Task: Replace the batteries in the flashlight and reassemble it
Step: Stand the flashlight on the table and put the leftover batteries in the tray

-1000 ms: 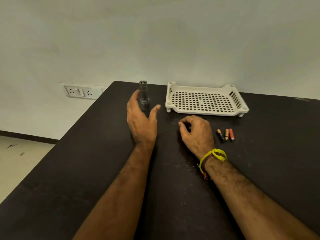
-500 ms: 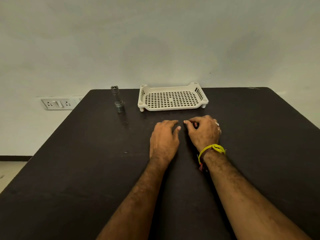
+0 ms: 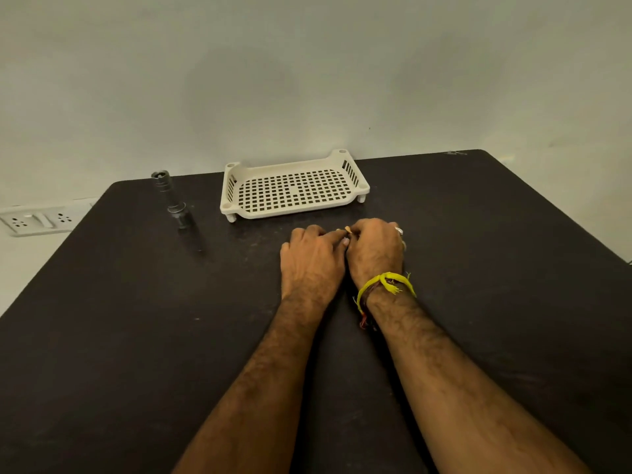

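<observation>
Resting on the dark table [image 3: 136, 336], your two hands met knuckle to knuckle just in front of the white perforated tray [image 3: 294, 191]. Your left hand [image 3: 311, 258] lay palm down with its fingers stretched toward the right one, their tips touching it; whether they pinched anything could not be told. Your right hand [image 3: 374, 251] was curled closed, and a small orange-tipped end, apparently a battery [image 3: 347, 229], poked out at the top where the two hands joined. How many batteries sat inside that fist was hidden. A ring [image 3: 398, 230] showed on a finger of your right hand and a yellow thread band [image 3: 384, 285] wrapped its wrist.

The flashlight body [image 3: 172, 200] stood upright near the table's far left corner, well apart from both hands and to the left of the tray. The tray itself held nothing visible. On the wall beyond the table's left edge sat a white socket plate [image 3: 37, 220].
</observation>
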